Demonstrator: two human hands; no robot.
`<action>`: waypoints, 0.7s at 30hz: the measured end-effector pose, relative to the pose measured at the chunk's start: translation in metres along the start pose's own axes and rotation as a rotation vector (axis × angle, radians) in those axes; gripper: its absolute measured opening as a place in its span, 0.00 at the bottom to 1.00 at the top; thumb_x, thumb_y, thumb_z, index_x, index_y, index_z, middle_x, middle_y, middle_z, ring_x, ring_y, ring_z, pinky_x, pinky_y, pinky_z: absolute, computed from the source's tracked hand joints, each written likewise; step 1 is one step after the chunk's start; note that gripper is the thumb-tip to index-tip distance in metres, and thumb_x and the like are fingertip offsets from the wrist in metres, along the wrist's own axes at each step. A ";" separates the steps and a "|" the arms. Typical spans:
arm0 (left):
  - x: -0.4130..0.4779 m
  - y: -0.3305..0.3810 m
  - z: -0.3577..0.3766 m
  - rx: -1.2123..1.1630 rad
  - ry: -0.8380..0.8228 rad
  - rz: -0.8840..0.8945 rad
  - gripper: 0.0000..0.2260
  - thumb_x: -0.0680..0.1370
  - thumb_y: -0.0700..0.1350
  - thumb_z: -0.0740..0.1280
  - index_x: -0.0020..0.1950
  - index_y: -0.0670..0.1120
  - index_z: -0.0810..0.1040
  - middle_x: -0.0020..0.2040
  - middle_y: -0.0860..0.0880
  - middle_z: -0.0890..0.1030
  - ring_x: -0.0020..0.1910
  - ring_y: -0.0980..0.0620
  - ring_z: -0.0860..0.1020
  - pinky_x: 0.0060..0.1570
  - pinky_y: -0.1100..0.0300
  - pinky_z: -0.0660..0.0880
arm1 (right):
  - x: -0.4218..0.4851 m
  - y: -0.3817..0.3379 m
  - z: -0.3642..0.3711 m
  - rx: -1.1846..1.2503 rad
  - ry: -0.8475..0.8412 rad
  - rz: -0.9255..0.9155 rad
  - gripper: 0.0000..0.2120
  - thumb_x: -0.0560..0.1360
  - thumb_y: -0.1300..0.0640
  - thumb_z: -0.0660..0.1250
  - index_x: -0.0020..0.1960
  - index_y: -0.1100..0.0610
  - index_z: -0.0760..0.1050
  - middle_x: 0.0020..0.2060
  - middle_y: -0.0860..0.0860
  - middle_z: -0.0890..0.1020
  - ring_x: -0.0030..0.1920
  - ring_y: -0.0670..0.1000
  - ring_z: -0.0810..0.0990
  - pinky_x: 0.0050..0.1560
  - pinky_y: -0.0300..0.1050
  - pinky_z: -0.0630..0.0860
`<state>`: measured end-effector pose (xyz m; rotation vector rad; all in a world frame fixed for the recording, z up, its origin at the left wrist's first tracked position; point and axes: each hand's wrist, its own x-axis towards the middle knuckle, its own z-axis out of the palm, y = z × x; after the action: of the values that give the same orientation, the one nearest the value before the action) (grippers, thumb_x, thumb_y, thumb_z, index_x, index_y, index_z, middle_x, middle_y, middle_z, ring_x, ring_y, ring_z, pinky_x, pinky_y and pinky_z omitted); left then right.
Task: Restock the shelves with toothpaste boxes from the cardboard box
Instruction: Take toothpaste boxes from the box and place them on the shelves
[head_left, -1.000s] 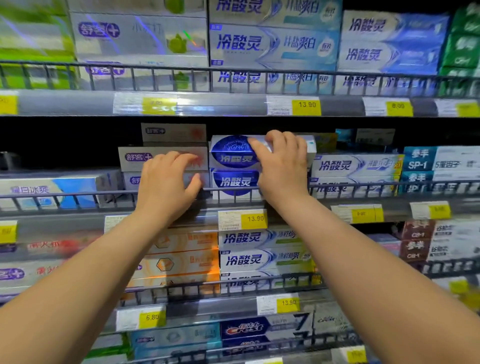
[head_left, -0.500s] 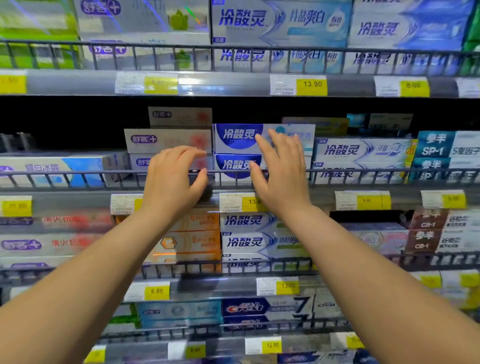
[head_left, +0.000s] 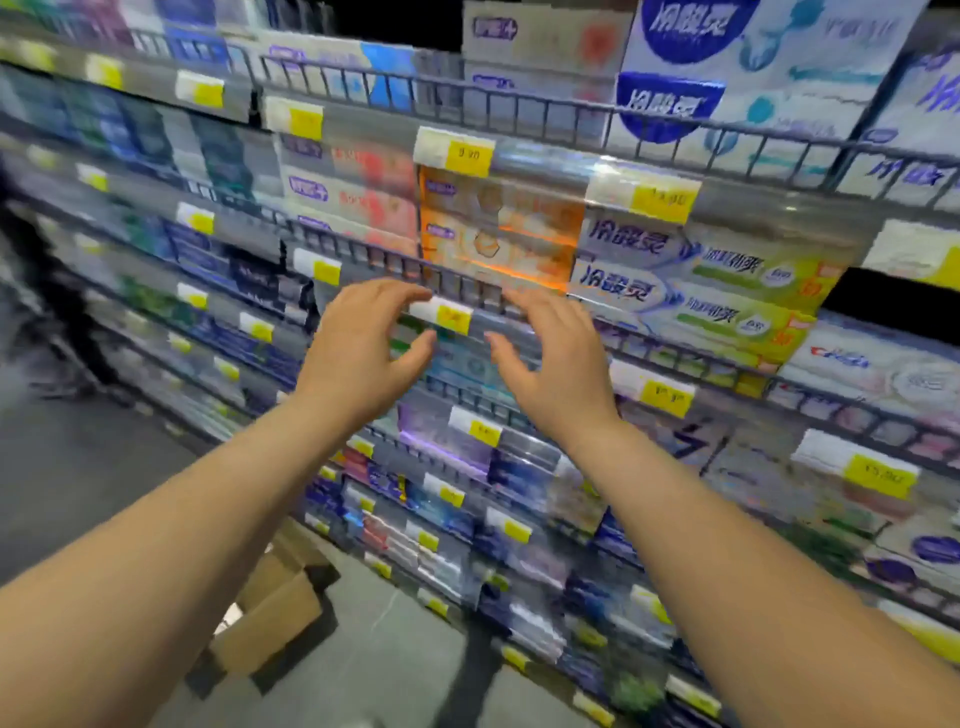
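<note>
The shelves (head_left: 550, 171) fill the view ahead and to my right, faced with toothpaste boxes (head_left: 727, 62) lying lengthwise along the rails. The cardboard box (head_left: 270, 618) sits on the floor low to my left, partly under my left forearm and well apart from both hands; its contents are hidden. My left hand (head_left: 358, 353) and right hand (head_left: 556, 364) hang side by side before a middle shelf, fingers (head_left: 400, 296) loosely curled around nothing, so I judge the next reach goes down and left, the left hand nearer.
</note>
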<state>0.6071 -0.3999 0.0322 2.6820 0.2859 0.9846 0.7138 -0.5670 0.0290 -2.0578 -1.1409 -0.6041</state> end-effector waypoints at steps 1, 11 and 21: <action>-0.018 -0.008 -0.006 0.015 -0.025 -0.049 0.19 0.74 0.52 0.64 0.62 0.45 0.75 0.57 0.45 0.78 0.57 0.43 0.74 0.57 0.51 0.68 | -0.008 -0.011 0.011 0.041 -0.056 0.010 0.20 0.75 0.50 0.64 0.63 0.59 0.74 0.57 0.54 0.79 0.59 0.56 0.74 0.61 0.51 0.69; -0.180 -0.134 -0.115 0.133 -0.066 -0.364 0.19 0.74 0.49 0.66 0.63 0.47 0.75 0.58 0.48 0.79 0.58 0.46 0.75 0.59 0.57 0.66 | -0.047 -0.171 0.137 0.276 -0.427 -0.058 0.19 0.74 0.50 0.67 0.63 0.56 0.74 0.58 0.53 0.79 0.60 0.55 0.74 0.61 0.50 0.70; -0.287 -0.309 -0.255 0.198 -0.062 -0.525 0.18 0.74 0.45 0.69 0.64 0.46 0.75 0.59 0.47 0.79 0.57 0.47 0.75 0.59 0.57 0.67 | -0.049 -0.368 0.288 0.353 -0.569 -0.040 0.19 0.76 0.50 0.65 0.64 0.56 0.72 0.57 0.52 0.78 0.57 0.52 0.75 0.60 0.48 0.71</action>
<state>0.1967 -0.1400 -0.0522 2.5772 1.0569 0.7361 0.3902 -0.2394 -0.0625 -1.9418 -1.4816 0.1846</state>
